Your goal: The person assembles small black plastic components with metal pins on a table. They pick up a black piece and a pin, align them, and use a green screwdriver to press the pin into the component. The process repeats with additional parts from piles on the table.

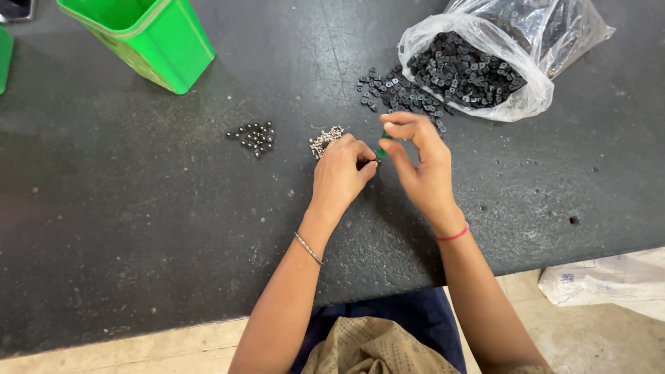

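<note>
My left hand [341, 172] rests on the dark table [138, 221] with its fingertips pinched on a small dark part, right beside a little heap of silver pins [323, 140]. Close to its right, my right hand [415, 159] pinches a small green piece [382, 149] between thumb and fingers. The two hands almost touch at the fingertips. A cluster of small dark metal beads [254, 136] lies to the left of the pins. Loose small black parts [398, 93] are spread just beyond my right hand.
A clear plastic bag [547, 90] full of the same black parts lies open at the back right. A green plastic bin [149, 38] stands at the back left. A white sack [609, 280] lies on the floor below the table's right edge.
</note>
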